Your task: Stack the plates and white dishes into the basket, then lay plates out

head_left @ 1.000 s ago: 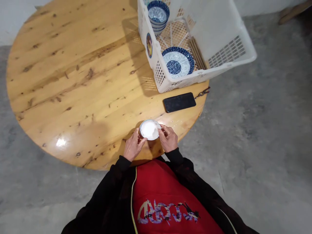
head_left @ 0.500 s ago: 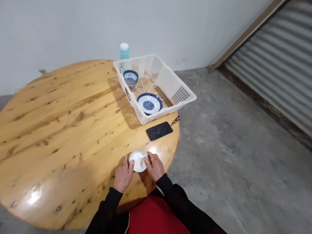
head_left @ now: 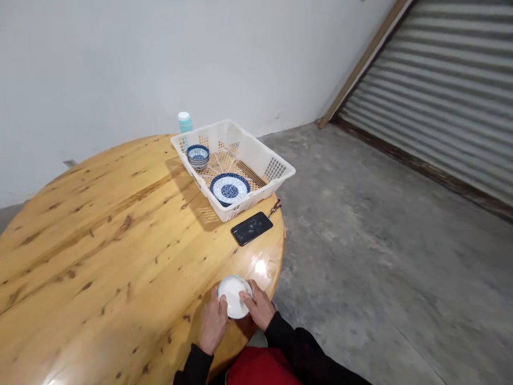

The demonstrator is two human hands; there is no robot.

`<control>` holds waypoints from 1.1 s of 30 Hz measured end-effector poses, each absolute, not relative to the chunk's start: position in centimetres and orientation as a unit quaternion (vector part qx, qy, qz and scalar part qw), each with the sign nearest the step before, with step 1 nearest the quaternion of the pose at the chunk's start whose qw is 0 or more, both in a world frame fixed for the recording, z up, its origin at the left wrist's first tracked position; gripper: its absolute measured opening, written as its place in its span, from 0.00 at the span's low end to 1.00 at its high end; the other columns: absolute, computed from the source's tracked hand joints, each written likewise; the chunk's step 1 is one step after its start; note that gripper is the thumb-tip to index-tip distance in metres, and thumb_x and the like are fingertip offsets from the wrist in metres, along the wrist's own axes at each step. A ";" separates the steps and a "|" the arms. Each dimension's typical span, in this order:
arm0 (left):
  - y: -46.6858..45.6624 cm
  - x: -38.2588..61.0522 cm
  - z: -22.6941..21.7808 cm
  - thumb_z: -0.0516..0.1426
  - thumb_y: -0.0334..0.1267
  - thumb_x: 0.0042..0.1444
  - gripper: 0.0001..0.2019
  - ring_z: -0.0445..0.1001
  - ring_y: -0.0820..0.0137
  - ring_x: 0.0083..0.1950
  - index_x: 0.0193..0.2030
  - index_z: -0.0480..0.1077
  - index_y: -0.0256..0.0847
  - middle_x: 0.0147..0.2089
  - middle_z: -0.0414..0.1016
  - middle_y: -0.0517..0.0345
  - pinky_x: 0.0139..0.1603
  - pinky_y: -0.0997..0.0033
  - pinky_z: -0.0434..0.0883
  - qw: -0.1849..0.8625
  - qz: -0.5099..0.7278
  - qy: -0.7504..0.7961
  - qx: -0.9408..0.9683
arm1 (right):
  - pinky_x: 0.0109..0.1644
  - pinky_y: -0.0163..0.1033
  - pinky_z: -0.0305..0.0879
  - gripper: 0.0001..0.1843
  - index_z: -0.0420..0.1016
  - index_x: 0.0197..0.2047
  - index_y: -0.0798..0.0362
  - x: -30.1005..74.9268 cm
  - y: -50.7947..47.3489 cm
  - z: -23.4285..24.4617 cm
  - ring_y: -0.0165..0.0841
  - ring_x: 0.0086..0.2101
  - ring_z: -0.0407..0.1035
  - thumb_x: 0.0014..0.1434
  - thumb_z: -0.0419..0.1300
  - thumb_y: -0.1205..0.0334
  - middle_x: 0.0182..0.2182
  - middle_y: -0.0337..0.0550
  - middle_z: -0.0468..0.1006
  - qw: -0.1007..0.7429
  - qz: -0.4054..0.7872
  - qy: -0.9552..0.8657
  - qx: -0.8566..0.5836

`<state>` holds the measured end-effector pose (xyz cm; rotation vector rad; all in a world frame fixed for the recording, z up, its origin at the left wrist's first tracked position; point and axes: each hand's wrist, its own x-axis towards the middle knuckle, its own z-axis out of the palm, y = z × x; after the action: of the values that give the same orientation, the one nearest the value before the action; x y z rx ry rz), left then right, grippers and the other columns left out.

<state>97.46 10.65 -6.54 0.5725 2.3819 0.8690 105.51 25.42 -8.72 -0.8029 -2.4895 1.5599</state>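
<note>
At the near edge of the round wooden table [head_left: 100,240], a small white bowl [head_left: 235,295] sits between the person's two hands. The left hand [head_left: 214,321] grips its left side and the right hand [head_left: 260,310] its right side, fingers curled against the rim. Farther along the same edge lies a dark phone [head_left: 251,228], with a key clip [head_left: 274,207] just beyond it. Behind the phone stands a white plastic basket [head_left: 276,168] containing a blue patterned plate [head_left: 230,189] and a stack of blue bowls [head_left: 198,155]. A teal bottle [head_left: 185,122] rises behind the basket.
</note>
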 end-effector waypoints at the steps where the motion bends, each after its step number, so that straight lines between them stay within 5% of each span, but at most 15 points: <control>1: 11.3 98.2 -6.3 0.39 0.42 0.69 0.22 0.80 0.62 0.37 0.60 0.66 0.39 0.40 0.81 0.48 0.35 0.66 0.74 0.284 0.338 0.874 0.204 | 0.38 0.39 0.69 0.12 0.68 0.42 0.52 106.4 26.1 -8.5 0.37 0.33 0.74 0.61 0.51 0.54 0.32 0.44 0.79 0.049 0.524 -0.809 -0.262; 9: 22.4 105.4 -3.9 0.40 0.46 0.66 0.29 0.76 0.56 0.53 0.65 0.62 0.30 0.57 0.76 0.35 0.56 0.59 0.70 0.329 0.366 0.844 0.212 | 0.47 0.43 0.73 0.24 0.70 0.48 0.51 115.2 36.4 -7.7 0.41 0.41 0.77 0.60 0.50 0.42 0.41 0.48 0.81 0.111 0.561 -0.767 -0.291; 21: 36.8 116.0 -1.4 0.45 0.55 0.66 0.23 0.76 0.62 0.36 0.55 0.67 0.40 0.35 0.77 0.54 0.44 0.65 0.71 0.388 0.427 0.793 0.194 | 0.47 0.46 0.77 0.30 0.76 0.50 0.50 126.5 52.3 -8.5 0.47 0.43 0.79 0.55 0.58 0.36 0.44 0.51 0.84 0.069 0.609 -0.732 -0.297; 33: 39.1 110.0 3.1 0.44 0.52 0.66 0.19 0.77 0.66 0.26 0.50 0.63 0.39 0.31 0.76 0.55 0.26 0.70 0.68 0.332 0.451 0.814 0.154 | 0.41 0.44 0.77 0.33 0.75 0.50 0.54 116.6 56.2 -2.8 0.45 0.40 0.78 0.54 0.59 0.34 0.41 0.52 0.83 0.042 0.641 -0.738 -0.206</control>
<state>110.03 39.10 3.10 0.4013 2.1277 1.1780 116.64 56.16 -2.84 -0.6307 -2.2584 1.9631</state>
